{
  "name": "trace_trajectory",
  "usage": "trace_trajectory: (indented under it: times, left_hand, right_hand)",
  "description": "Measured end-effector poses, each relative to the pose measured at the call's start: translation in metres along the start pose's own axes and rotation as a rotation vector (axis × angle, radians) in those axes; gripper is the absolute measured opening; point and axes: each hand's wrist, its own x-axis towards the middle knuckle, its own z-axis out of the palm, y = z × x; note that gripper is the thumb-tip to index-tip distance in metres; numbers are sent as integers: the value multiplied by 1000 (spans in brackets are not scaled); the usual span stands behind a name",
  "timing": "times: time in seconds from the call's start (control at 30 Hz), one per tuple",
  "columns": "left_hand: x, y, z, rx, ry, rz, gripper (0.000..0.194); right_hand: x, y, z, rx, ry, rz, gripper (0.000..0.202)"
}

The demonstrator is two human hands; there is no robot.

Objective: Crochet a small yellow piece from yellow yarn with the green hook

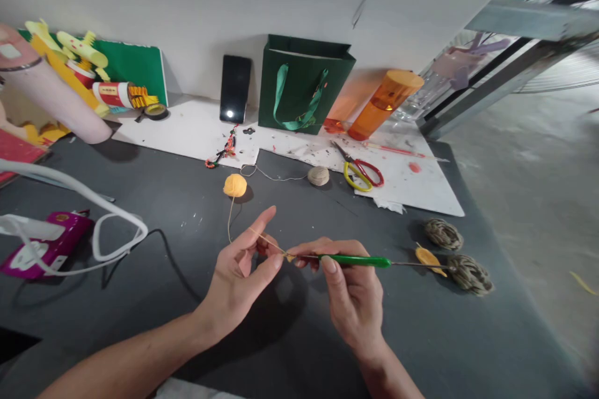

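My right hand (353,287) grips a crochet hook by its green handle (360,260), the metal shaft pointing left. At the hook's tip is a tiny piece of yellow crochet work (289,257), pinched between the thumb and fingers of my left hand (243,268). Yellow yarn runs taut over my raised left index finger. From there the strand leads back to a small yellow yarn ball (234,185) on the dark table. Both hands are close together above the tabletop, fingertips almost meeting at the stitch.
Red-and-yellow-handled scissors (362,174) and a beige yarn ball (319,176) lie behind my hands. Grey-green yarn bundles (470,274) and a yellow crocheted piece (429,259) lie at right. A phone (235,88), green paper bag (304,84) and orange bottle (386,105) stand along the wall. A purple power strip (49,243) lies left.
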Motion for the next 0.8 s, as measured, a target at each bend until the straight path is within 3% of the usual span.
trace_trajectory:
  times: [0.27, 0.4, 0.57, 0.67, 0.8]
  left_hand:
    - [0, 0, 0, -18, 18, -15, 62]
    - [1, -2, 1, -90, 12, -40, 62]
    - [4, -3, 3, -383, -1, -237, 66]
    - [6, -3, 2, -505, -37, -343, 64]
    - [8, -4, 1, -593, -84, -444, 61]
  right_hand:
    - [-5, 7, -2, -53, -31, -122, 17]
    - [-4, 9, -2, -182, -84, -249, 30]
    - [0, 4, -2, -361, -105, -421, 42]
    - [-1, 2, -2, -383, -96, -422, 45]
    - [-5, 6, 1, -207, -43, -300, 39]
